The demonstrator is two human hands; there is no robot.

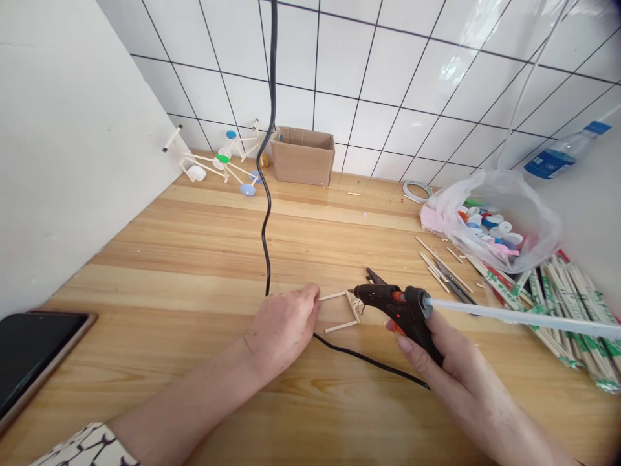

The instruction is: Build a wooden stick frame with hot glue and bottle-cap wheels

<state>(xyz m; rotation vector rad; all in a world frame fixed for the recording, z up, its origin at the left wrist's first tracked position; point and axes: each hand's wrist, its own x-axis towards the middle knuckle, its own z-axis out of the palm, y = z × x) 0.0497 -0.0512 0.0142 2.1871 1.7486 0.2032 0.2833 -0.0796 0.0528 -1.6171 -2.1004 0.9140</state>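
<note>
1. A small stick frame (340,310) is lying flat on the wooden surface (194,272) just ahead of the person's body, between the hands. Its long axis is running left to right across the view: two near-parallel sticks are joined by a slanted crosspiece at the right end.
2. The left hand (284,327) is the nearer one, with its curled fingers (309,292) touching the frame's left end. Whether they are pinching the sticks is hidden.
3. The right hand (449,362) is wrapping around the grip of a black hot glue gun (402,310), whose nozzle is pointing left, just beside the crosspiece. A white glue stick (524,317) is protruding from the gun's back.
4. A black power cord (373,362) is trailing beneath the right wrist, across the surface.
5. Farther right, loose sticks (444,272) and bundled chopsticks (567,323) are lying beside a plastic bag (504,220) of bottle caps (490,226).
6. Beyond them, a cardboard box (303,155) is standing against the tiled wall (388,71), beside finished stick models (216,162).
</note>
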